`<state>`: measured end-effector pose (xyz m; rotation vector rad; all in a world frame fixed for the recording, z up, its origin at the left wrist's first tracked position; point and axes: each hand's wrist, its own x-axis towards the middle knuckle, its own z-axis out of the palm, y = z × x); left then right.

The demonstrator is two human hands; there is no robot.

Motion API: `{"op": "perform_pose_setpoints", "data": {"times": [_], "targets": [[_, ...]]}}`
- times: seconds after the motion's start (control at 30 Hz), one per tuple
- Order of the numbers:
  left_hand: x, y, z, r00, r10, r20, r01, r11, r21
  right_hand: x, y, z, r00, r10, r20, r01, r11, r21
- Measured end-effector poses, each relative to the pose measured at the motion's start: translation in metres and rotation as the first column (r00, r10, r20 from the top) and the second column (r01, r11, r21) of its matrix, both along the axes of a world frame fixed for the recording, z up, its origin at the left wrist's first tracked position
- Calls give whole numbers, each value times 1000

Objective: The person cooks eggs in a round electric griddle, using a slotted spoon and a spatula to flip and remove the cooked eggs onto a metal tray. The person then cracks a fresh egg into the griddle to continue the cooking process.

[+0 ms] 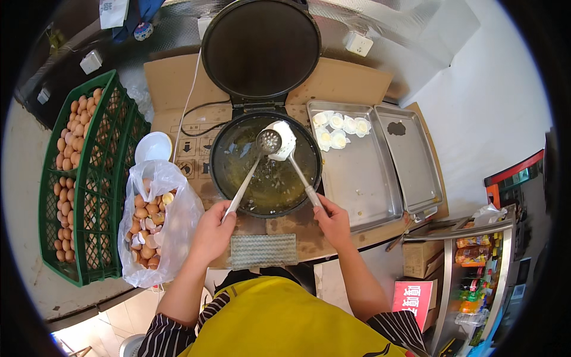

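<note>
My left hand [215,232] grips the handle of a perforated metal skimmer [269,141]. Its round head lies over the left side of a white fried egg [287,142]. My right hand [333,221] holds a metal-handled utensil [304,180], whose head is hidden at the egg. Both tools meet above the round electric griddle pan [263,192], where yellowish oil with small white bits covers the bottom. The griddle's dark lid [261,47] stands raised behind. Several fried eggs [337,139] lie at the back of the metal tray [361,192] on the right.
A green plastic crate [80,214] of brown eggs stands at left, beside a plastic bag [189,209] of eggshells and a white lid [153,147]. A folded cloth [263,251] lies at the front edge. A second tray [412,165] and a drinks shelf [502,250] are at right.
</note>
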<state>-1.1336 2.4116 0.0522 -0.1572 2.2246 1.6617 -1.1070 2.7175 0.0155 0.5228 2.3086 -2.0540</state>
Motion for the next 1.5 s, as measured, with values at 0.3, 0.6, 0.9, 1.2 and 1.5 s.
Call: {"op": "perform_pose_setpoints", "data": {"times": [0.3, 0.6, 0.9, 1.2, 1.5], "targets": [[-13, 9, 17, 994, 5, -107, 7, 994, 110, -9, -1, 55, 999, -31, -32, 33, 997, 75], [-18, 12, 36, 990, 16, -140, 3, 991, 136, -9, 0, 77, 997, -53, -47, 57, 993, 107], [-17, 13, 42, 988, 8, -157, 21, 983, 184, -8, 1, 83, 996, -61, -66, 67, 993, 98], [-16, 12, 45, 987, 2, -163, 23, 989, 148, -6, 1, 86, 995, -66, -79, 74, 991, 109], [-15, 11, 49, 989, -5, -150, 30, 986, 164, -6, 0, 91, 995, -65, -79, 74, 991, 113]]}}
